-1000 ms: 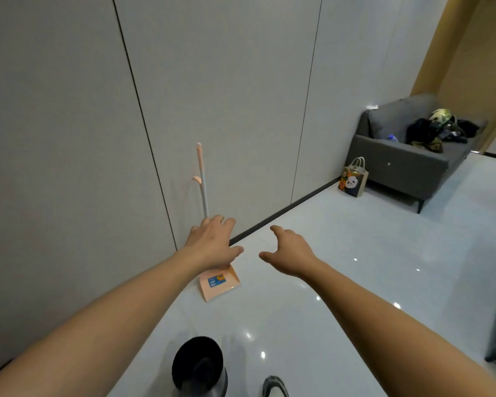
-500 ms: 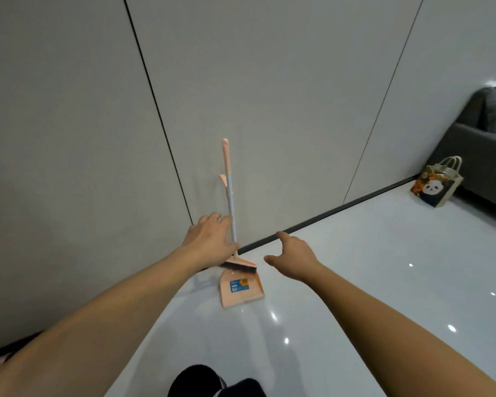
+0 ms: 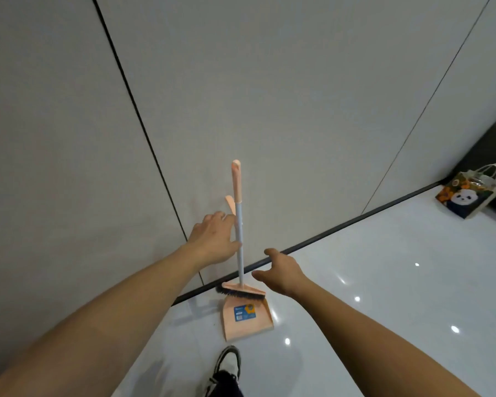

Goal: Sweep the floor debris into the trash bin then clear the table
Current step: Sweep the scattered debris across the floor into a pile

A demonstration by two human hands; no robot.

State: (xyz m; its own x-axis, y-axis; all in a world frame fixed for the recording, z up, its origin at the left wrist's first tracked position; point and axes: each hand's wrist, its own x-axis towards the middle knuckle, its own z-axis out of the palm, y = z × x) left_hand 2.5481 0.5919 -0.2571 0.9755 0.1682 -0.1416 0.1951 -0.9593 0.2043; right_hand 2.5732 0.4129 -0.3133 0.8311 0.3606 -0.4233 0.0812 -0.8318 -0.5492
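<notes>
Broom-and-dustpan set stands against the pale grey panelled wall [image 3: 298,96], at the dark skirting line, on the glossy white tiled floor [image 3: 384,296].

Peach-and-grey long-handled broom [image 3: 239,224]: shaft close to upright, long axis running from the black bristle head at the floor up to the peach top cap. Peach plastic dustpan [image 3: 248,319] lies flat under the bristles, mouth toward the person, blue label on its face. A second peach handle tip [image 3: 229,202] shows just behind the broom shaft; probably the dustpan's own handle, cannot confirm.

Left hand [image 3: 214,239]: at the shaft, mid-height, on its left side. Grip apart, fingers spread, thumb edge touching or just short of the grey shaft; cannot tell which. Not clamped on anything.

Right hand [image 3: 281,272]: lower, right of the shaft and just above the bristle head, grip apart, empty, near but clear of the broom.

Key relation: shaft lies immediately right of the left palm, between the two hands. Left hand is the nearer. Judged next step is curling the left fingers round the upright shaft.

Sweeping not begun; no debris or bin in view. Panda-print paper gift bag [image 3: 467,194] sits well apart to the right. One dark-and-white shoe [image 3: 228,365] below.
</notes>
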